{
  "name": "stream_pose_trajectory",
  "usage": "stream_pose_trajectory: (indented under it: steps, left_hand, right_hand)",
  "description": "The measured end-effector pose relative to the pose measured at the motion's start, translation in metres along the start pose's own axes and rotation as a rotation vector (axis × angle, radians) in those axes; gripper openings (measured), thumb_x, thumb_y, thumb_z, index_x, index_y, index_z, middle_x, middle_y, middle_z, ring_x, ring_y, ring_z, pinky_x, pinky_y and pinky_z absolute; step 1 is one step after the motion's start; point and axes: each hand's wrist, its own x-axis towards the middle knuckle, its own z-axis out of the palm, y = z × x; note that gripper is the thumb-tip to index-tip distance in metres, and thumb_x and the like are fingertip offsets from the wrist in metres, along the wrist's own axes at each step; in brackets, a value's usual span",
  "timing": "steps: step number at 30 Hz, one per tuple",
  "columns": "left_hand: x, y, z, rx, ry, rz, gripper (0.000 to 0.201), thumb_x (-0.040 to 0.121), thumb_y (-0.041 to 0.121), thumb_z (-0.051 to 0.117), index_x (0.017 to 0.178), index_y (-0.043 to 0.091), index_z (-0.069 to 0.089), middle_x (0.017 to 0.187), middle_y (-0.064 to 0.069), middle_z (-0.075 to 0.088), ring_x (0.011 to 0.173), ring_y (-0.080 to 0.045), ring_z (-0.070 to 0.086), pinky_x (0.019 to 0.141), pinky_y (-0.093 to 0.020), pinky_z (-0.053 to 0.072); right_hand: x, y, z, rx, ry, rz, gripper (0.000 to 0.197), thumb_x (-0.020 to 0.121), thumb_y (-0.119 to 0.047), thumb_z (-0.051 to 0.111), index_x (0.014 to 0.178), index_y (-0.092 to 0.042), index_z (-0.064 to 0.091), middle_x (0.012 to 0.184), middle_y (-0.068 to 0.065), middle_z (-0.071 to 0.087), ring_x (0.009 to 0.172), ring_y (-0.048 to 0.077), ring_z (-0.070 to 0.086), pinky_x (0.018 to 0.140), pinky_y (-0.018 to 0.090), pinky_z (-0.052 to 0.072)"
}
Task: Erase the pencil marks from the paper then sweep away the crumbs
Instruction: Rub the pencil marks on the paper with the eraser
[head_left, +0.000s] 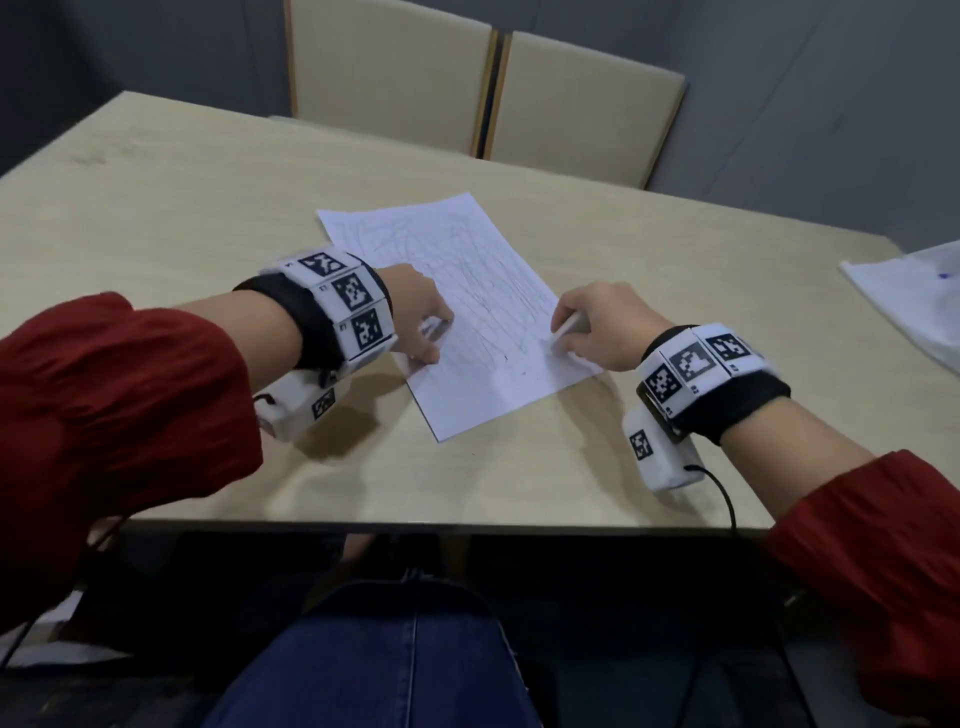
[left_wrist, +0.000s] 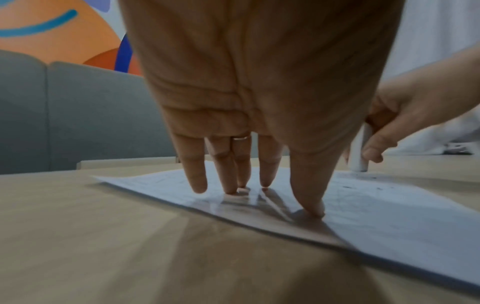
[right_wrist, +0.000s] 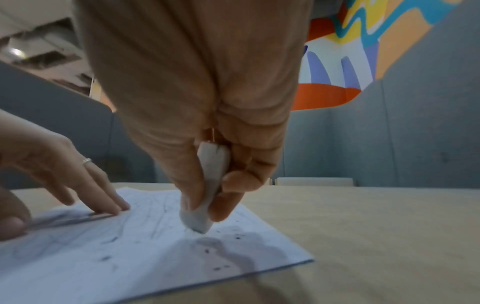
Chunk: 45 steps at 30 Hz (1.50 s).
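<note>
Lying at an angle near the middle of the pale wooden table (head_left: 156, 197), the white sheet of paper (head_left: 467, 312) is covered with faint grey pencil scribbles (head_left: 470, 270) over most of its far part, while the near part looks paler. Small dark eraser crumbs (right_wrist: 237, 238) are scattered on the sheet near its right edge, close to the eraser tip.

The white stick-shaped eraser (right_wrist: 205, 197) stands tilted, its greyed tip touching or nearly touching the paper; the blurred right wrist view does not settle which. The right hand (head_left: 597, 332) pinches it between the thumb and curled fingers, with the rest of the eraser running up into the palm.

The left hand (head_left: 415, 312) rests on the sheet's left edge with its fingers straight and slightly spread, fingertips (left_wrist: 231, 189) and thumb pressing the paper flat against the table. A thin ring (left_wrist: 241, 137) sits on one finger.

Both wrists wear black bands carrying white blocks printed with black square markers, and red sleeves cover the forearms. Another white sheet (head_left: 914, 306) lies at the table's right edge, well apart from the hands. Two beige cushioned chair backs (head_left: 571, 98) stand beyond the far side of the table.
</note>
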Motion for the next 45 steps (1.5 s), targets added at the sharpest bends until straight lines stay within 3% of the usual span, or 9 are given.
stream_pose_trajectory:
  steps: [6, 12, 15, 18, 21, 31, 38, 42, 45]
  left_hand:
    - [-0.029, 0.016, 0.016, -0.041, 0.051, 0.042, 0.07, 0.083, 0.058, 0.064, 0.143, 0.028, 0.044, 0.14, -0.004, 0.044, 0.127, -0.022, 0.044, 0.097, -0.033, 0.042]
    - [-0.023, 0.035, 0.024, -0.072, -0.083, 0.165, 0.094, 0.079, 0.066, 0.062, 0.153, 0.04, 0.011, 0.162, -0.004, -0.011, 0.149, -0.028, 0.01, 0.119, -0.041, 0.019]
    - [-0.017, 0.045, 0.027, -0.048, -0.092, 0.14, 0.091, 0.08, 0.071, 0.055, 0.153, 0.04, 0.011, 0.163, -0.003, -0.004, 0.148, -0.031, 0.012, 0.118, -0.047, 0.018]
    - [-0.013, 0.049, 0.018, -0.034, -0.039, 0.151, 0.079, 0.084, 0.066, 0.055, 0.15, 0.028, 0.032, 0.156, -0.005, 0.028, 0.138, -0.03, 0.034, 0.106, -0.04, 0.032]
    - [-0.005, 0.052, 0.009, -0.015, 0.017, 0.165, 0.067, 0.082, 0.061, 0.062, 0.133, 0.019, 0.053, 0.148, -0.008, 0.043, 0.122, -0.029, 0.05, 0.091, -0.035, 0.04]
    - [0.014, 0.064, 0.016, 0.011, -0.063, 0.2, 0.099, 0.084, 0.066, 0.055, 0.155, 0.026, 0.0, 0.163, 0.001, -0.008, 0.149, -0.028, 0.005, 0.119, -0.045, 0.011]
    - [0.019, 0.064, 0.02, 0.037, -0.072, 0.157, 0.107, 0.081, 0.073, 0.052, 0.155, 0.023, -0.007, 0.162, 0.001, -0.014, 0.15, -0.025, 0.001, 0.118, -0.042, 0.012]
    - [0.008, 0.064, 0.013, -0.01, -0.031, 0.178, 0.092, 0.083, 0.066, 0.057, 0.155, 0.029, 0.014, 0.163, -0.002, 0.0, 0.146, -0.026, 0.019, 0.115, -0.039, 0.019]
    - [0.007, 0.063, 0.016, -0.015, -0.018, 0.181, 0.099, 0.082, 0.068, 0.058, 0.156, 0.026, 0.006, 0.163, 0.001, -0.005, 0.149, -0.024, 0.009, 0.118, -0.039, 0.013]
  right_hand:
    - [-0.019, -0.024, 0.013, 0.055, -0.017, 0.01, 0.019, 0.086, -0.007, 0.062, 0.104, -0.011, 0.064, 0.093, -0.001, 0.055, 0.093, 0.018, 0.053, 0.072, 0.023, 0.038]
    - [-0.036, -0.042, 0.012, 0.128, 0.015, -0.031, 0.01, 0.089, -0.017, 0.063, 0.098, -0.017, 0.061, 0.08, -0.011, 0.055, 0.083, 0.012, 0.051, 0.063, 0.021, 0.036]
    - [-0.044, -0.036, 0.01, 0.079, 0.038, 0.022, 0.006, 0.09, -0.015, 0.06, 0.096, -0.015, 0.061, 0.084, -0.006, 0.056, 0.083, 0.014, 0.051, 0.057, 0.02, 0.035]
    - [-0.045, -0.014, 0.005, 0.092, 0.11, 0.157, 0.013, 0.09, -0.013, 0.057, 0.099, -0.011, 0.065, 0.099, 0.005, 0.061, 0.087, 0.019, 0.053, 0.069, 0.025, 0.038]
    - [-0.048, -0.004, 0.009, 0.083, 0.01, 0.214, 0.013, 0.088, -0.02, 0.063, 0.1, -0.015, 0.065, 0.103, 0.005, 0.06, 0.09, 0.02, 0.054, 0.07, 0.026, 0.038]
    - [-0.032, -0.013, 0.011, 0.112, 0.021, 0.098, 0.008, 0.085, -0.016, 0.063, 0.093, -0.018, 0.063, 0.094, 0.001, 0.06, 0.084, 0.016, 0.055, 0.068, 0.024, 0.039]
    - [-0.022, -0.02, 0.012, 0.098, 0.034, 0.081, 0.011, 0.084, -0.01, 0.057, 0.089, -0.012, 0.066, 0.097, 0.009, 0.066, 0.086, 0.024, 0.062, 0.068, 0.028, 0.048]
    - [-0.032, -0.039, 0.014, -0.005, -0.117, -0.034, 0.018, 0.081, -0.006, 0.064, 0.071, -0.021, 0.065, 0.092, 0.004, 0.071, 0.088, 0.02, 0.063, 0.078, 0.03, 0.051]
    - [-0.027, -0.031, 0.011, -0.042, -0.099, 0.026, 0.009, 0.079, -0.007, 0.06, 0.085, -0.007, 0.068, 0.091, 0.008, 0.072, 0.091, 0.026, 0.064, 0.08, 0.037, 0.054]
